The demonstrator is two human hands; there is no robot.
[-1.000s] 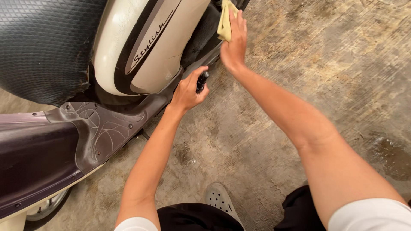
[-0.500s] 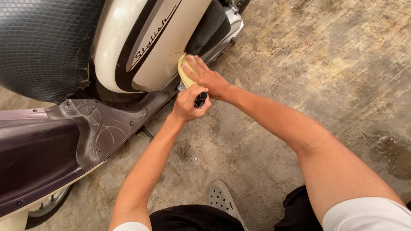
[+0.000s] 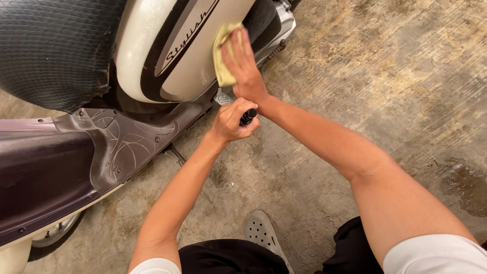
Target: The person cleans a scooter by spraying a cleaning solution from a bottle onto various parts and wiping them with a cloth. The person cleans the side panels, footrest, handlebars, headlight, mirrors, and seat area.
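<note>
R hand (image 3: pixel 243 66) lies flat, fingers pointing up-frame, pressing a yellow cloth (image 3: pixel 223 58) to the scooter's cream side panel (image 3: pixel 182 61); cloth's long axis runs roughly top-bottom. L hand (image 3: pixel 231 122) is fisted around a black footpeg (image 3: pixel 247 117), prob. pointing right, away from the scooter.

free: concrete floor (image 3: pixel 385 91) right of hands | blocked: scooter side panel (image 3: pixel 167 56), footboard (image 3: pixel 122 142) left

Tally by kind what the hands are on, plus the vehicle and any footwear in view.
Yellow cloth, pressed on the panel by the right hand: 1
Black footpeg, gripped by the left hand: 1
Scooter: 1
Grey clog shoe: 1
Total: 4
</note>
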